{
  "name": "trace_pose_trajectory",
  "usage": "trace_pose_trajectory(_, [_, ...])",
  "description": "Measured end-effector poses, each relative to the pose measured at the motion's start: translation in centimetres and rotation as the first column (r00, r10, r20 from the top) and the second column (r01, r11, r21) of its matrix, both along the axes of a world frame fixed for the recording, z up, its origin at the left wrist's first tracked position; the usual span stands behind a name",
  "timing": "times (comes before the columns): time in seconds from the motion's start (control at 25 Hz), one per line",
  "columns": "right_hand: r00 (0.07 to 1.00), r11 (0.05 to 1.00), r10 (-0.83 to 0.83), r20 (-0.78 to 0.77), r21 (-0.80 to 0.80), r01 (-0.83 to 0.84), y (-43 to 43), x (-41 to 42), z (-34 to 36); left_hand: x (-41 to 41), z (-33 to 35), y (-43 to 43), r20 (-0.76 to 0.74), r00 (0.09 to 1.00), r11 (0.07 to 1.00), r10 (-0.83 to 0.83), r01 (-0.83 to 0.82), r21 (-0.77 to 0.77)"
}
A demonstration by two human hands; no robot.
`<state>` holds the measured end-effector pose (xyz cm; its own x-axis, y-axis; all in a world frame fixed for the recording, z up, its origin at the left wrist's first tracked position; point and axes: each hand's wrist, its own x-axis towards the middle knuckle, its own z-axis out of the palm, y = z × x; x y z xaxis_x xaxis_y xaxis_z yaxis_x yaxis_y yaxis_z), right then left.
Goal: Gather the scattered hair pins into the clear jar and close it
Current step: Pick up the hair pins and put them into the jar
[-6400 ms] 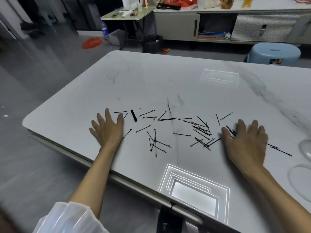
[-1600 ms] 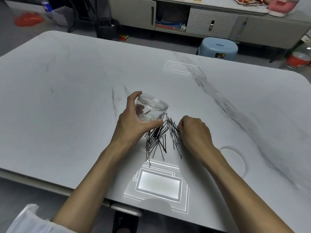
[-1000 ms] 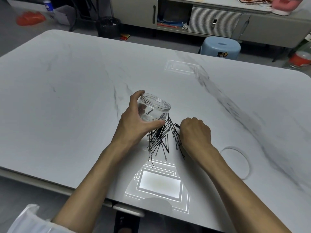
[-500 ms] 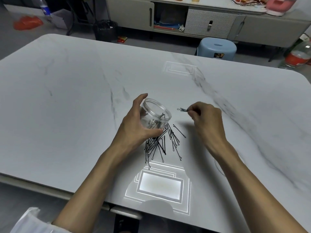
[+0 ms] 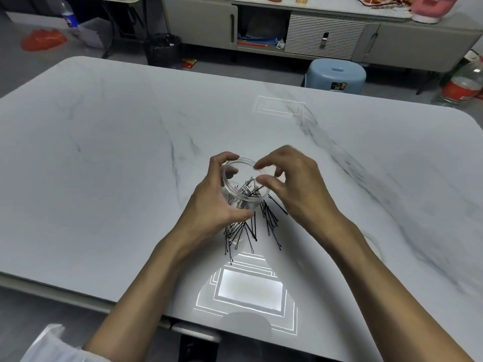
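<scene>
The clear jar [image 5: 241,188] stands tilted on the worktop [image 5: 104,165] near the front edge, its mouth turned towards me, with my left hand [image 5: 217,205] wrapped around its side, thumb low on the wall and fingers over the far rim. Half a second ago my right hand [image 5: 290,184] was off to the right pinching a pin; now it hovers at the jar mouth with fingers spread apart and nothing between them that I can make out, so I judge that pin has gone in. Several pins already lie inside the jar. A sizeable heap of hair pins [image 5: 251,228] remains on the worktop, touching the jar's base on the near side. The lid [image 5: 372,244] lies partly hidden beyond my right forearm, so closing is a long way off.
</scene>
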<state>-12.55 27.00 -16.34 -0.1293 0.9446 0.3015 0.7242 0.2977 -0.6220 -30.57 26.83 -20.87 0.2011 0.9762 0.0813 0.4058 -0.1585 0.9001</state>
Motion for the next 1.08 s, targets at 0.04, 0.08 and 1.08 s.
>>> trace_pose_trajectory(0.04, [0.995, 0.996, -0.082, -0.057, -0.027, 0.08, 0.0, 0.0, -0.1, 0.0, 0.1, 0.0, 0.012, 1.0, 1.0, 0.007, -0.007, 0.002])
trace_pose_trajectory(0.08, [0.981, 0.988, -0.133, -0.141, -0.1, 0.12, 0.1, 0.0, -0.1, -0.1, 0.1, 0.0, 0.028, 1.0, 1.0, 0.013, -0.013, 0.004])
trace_pose_trajectory(1.08, [0.759, 0.918, -0.092, 0.645, -0.242, 0.316, -1.5, 0.4, -3.9, -0.9, 0.0, 0.6, 0.063, 0.972, 0.974, 0.226, -0.227, 0.011])
